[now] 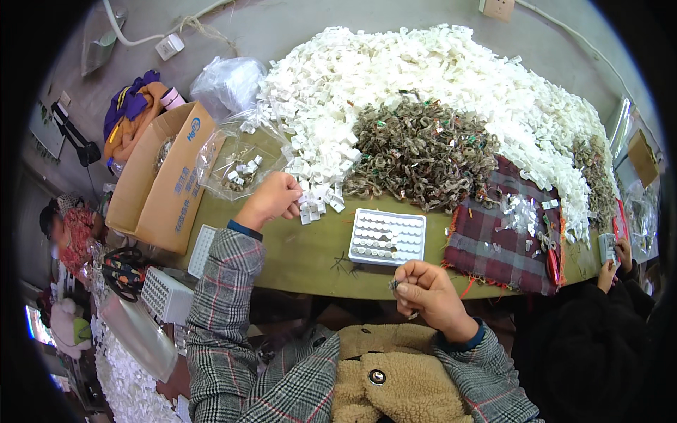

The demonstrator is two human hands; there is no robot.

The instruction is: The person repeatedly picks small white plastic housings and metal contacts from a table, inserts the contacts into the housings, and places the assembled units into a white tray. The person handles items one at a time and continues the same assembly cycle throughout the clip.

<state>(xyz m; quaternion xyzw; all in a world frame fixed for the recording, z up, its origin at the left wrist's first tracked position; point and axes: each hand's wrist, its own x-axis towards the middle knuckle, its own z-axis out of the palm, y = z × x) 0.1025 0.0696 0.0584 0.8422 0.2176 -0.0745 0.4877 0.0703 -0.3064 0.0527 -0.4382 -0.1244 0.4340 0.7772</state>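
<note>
My left hand is closed, its fingertips pinched together at the edge of a heap of small white plastic pieces. Whatever those fingertips hold, if anything, is hidden. Just in front of my body, my right hand pinches a small dark piece between thumb and forefinger; its exact kind is too small to make out. Between and beyond my hands lies a white tray on the green table, with rows of small round white pieces in it. Behind the tray is a tangled pile of grey-brown looped strips.
A plaid cloth with clear bits and a red-handled tool lies right. A cardboard box and a plastic bag of small parts stand left. Another person's hands hold a tray at far right. White pieces are heaped against the wall.
</note>
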